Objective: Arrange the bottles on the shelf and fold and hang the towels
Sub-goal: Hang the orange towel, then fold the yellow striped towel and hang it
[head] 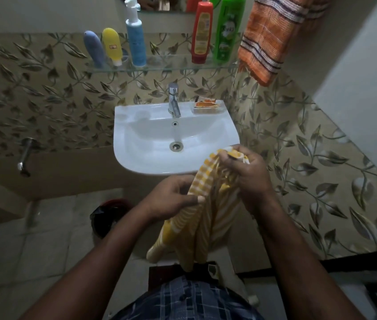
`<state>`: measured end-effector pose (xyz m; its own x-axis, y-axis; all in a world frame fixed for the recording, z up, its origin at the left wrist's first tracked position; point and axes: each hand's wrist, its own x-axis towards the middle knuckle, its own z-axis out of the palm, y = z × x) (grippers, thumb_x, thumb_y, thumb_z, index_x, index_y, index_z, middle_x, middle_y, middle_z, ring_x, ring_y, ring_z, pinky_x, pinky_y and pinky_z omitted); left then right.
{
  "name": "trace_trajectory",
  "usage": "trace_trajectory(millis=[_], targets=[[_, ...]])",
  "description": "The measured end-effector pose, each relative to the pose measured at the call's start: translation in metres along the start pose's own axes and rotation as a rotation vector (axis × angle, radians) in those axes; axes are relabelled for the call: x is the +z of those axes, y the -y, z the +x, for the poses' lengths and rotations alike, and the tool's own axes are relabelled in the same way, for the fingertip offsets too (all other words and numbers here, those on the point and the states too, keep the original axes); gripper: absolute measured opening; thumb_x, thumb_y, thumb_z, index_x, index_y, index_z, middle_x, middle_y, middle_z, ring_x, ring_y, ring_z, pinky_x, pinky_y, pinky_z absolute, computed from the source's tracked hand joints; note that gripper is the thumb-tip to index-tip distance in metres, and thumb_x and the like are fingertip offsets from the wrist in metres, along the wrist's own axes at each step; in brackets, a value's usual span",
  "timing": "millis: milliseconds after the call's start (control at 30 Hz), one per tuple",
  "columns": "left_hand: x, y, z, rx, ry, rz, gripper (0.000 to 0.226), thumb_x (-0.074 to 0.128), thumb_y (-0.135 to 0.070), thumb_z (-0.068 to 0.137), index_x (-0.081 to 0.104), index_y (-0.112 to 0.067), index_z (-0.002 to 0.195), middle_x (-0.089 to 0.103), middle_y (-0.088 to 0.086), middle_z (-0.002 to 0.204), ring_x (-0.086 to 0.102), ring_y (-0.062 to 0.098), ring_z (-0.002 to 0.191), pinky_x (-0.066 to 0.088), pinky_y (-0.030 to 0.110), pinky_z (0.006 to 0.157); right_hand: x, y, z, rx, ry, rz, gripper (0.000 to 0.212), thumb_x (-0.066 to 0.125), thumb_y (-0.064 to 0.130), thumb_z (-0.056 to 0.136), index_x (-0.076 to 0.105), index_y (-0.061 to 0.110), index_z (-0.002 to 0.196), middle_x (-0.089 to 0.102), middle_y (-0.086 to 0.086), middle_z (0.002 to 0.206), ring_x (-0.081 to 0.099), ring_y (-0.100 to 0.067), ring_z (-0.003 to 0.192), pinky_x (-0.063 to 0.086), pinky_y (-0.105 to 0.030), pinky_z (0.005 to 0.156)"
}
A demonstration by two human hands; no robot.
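Note:
A yellow-and-white checked towel (pixel 202 218) hangs bunched in front of the sink's front edge. My right hand (pixel 250 174) grips its top end, fingers curled round the cloth. My left hand (pixel 173 197) pinches a fold of it a little lower, to the left. On the glass shelf (pixel 176 65) stand several bottles: a blue-grey tube (pixel 94 48), a yellow tube (pixel 111 46), a blue pump bottle (pixel 135 40), a red bottle (pixel 202 33) and a green bottle (pixel 228 28). An orange striped towel (pixel 273 35) hangs at the upper right.
The white sink (pixel 136 144) with a chrome tap (pixel 173 100) and a soap dish (pixel 207 106) sits below the shelf. A wall tap (pixel 24 155) sticks out at the left. A dark bucket (pixel 106 218) stands on the tiled floor.

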<state>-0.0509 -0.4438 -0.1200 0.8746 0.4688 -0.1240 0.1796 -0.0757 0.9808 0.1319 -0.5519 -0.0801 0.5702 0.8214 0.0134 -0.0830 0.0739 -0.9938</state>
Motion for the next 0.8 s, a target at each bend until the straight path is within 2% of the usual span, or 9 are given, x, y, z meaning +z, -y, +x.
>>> trace_trajectory(millis=[67, 167, 300, 367, 433, 533, 600, 700, 800], targets=[[0.003, 0.006, 0.0, 0.01, -0.104, 0.004, 0.021, 0.075, -0.026, 0.084, 0.079, -0.015, 0.102, 0.08, 0.005, 0.104, 0.075, 0.028, 0.101, 0.059, 0.045, 0.095, -0.002, -0.002, 0.003, -0.013, -0.082, 0.011, 0.035, 0.08, 0.029, 0.082, 0.069, -0.001, 0.094, 0.066, -0.014, 0.085, 0.06, -0.027, 0.08, 0.048, -0.044, 0.078], [-0.009, 0.006, 0.004, 0.023, -0.286, -0.159, 0.008, 0.069, -0.022, 0.084, 0.073, -0.016, 0.087, 0.073, -0.005, 0.078, 0.067, 0.011, 0.074, 0.053, 0.032, 0.074, -0.01, -0.004, 0.003, -0.034, -0.102, -0.27, 0.041, 0.084, 0.046, 0.076, 0.074, 0.014, 0.099, 0.075, 0.003, 0.09, 0.067, -0.016, 0.081, 0.054, -0.037, 0.077], [-0.022, -0.004, 0.011, 0.157, -0.329, 0.099, 0.003, 0.074, -0.03, 0.086, 0.076, -0.028, 0.087, 0.075, -0.003, 0.084, 0.069, 0.023, 0.078, 0.054, 0.039, 0.074, -0.006, -0.004, -0.003, 0.01, 0.179, -0.598, 0.051, 0.084, 0.065, 0.064, 0.078, 0.037, 0.106, 0.077, 0.016, 0.101, 0.071, -0.007, 0.094, 0.059, -0.037, 0.086], [-0.016, -0.011, 0.014, 0.211, -0.34, 0.158, 0.004, 0.076, -0.031, 0.086, 0.075, -0.029, 0.089, 0.074, -0.003, 0.083, 0.068, 0.022, 0.077, 0.054, 0.041, 0.073, 0.008, -0.009, -0.004, -0.01, 0.269, -0.682, 0.04, 0.085, 0.062, 0.066, 0.077, 0.031, 0.09, 0.074, 0.009, 0.08, 0.067, -0.006, 0.075, 0.058, -0.044, 0.072], [-0.01, -0.016, 0.017, 0.203, -0.335, 0.066, 0.009, 0.076, -0.035, 0.088, 0.071, -0.028, 0.091, 0.07, -0.005, 0.079, 0.064, 0.016, 0.073, 0.053, 0.041, 0.07, 0.016, -0.014, -0.003, -0.085, 0.2, -0.637, 0.032, 0.084, 0.054, 0.07, 0.073, 0.025, 0.08, 0.069, 0.003, 0.072, 0.061, -0.01, 0.067, 0.054, -0.045, 0.065], [-0.017, -0.011, 0.016, 0.042, -0.237, -0.057, 0.026, 0.076, -0.048, 0.087, 0.069, -0.025, 0.096, 0.056, -0.005, 0.067, 0.051, 0.014, 0.064, 0.042, 0.035, 0.064, 0.01, -0.011, 0.003, -0.061, 0.018, -0.341, 0.029, 0.089, 0.034, 0.073, 0.076, 0.012, 0.087, 0.076, -0.007, 0.088, 0.068, -0.018, 0.08, 0.057, -0.045, 0.077], [-0.022, -0.003, 0.011, -0.03, -0.098, -0.002, 0.034, 0.078, -0.046, 0.085, 0.068, -0.015, 0.092, 0.06, 0.003, 0.071, 0.056, 0.018, 0.068, 0.043, 0.035, 0.068, -0.003, -0.006, 0.008, -0.032, -0.064, -0.177, 0.028, 0.086, 0.025, 0.077, 0.072, 0.003, 0.087, 0.075, -0.016, 0.089, 0.066, -0.026, 0.079, 0.056, -0.049, 0.077], [-0.022, 0.003, 0.009, -0.035, -0.149, -0.013, 0.026, 0.076, -0.029, 0.093, 0.069, -0.005, 0.088, 0.069, 0.013, 0.075, 0.066, 0.019, 0.07, 0.051, 0.031, 0.07, -0.016, 0.0, 0.011, -0.076, -0.167, -0.118, 0.022, 0.083, 0.015, 0.085, 0.066, 0.001, 0.087, 0.064, -0.009, 0.078, 0.058, -0.023, 0.073, 0.049, -0.038, 0.07], [-0.028, 0.001, 0.01, -0.045, -0.318, -0.305, 0.009, 0.066, -0.001, 0.097, 0.065, -0.006, 0.091, 0.072, -0.001, 0.072, 0.069, 0.013, 0.063, 0.058, 0.024, 0.062, -0.02, 0.005, 0.008, -0.032, -0.125, -0.242, 0.022, 0.084, 0.011, 0.085, 0.068, 0.009, 0.098, 0.066, -0.001, 0.083, 0.061, -0.011, 0.07, 0.052, -0.025, 0.064]])
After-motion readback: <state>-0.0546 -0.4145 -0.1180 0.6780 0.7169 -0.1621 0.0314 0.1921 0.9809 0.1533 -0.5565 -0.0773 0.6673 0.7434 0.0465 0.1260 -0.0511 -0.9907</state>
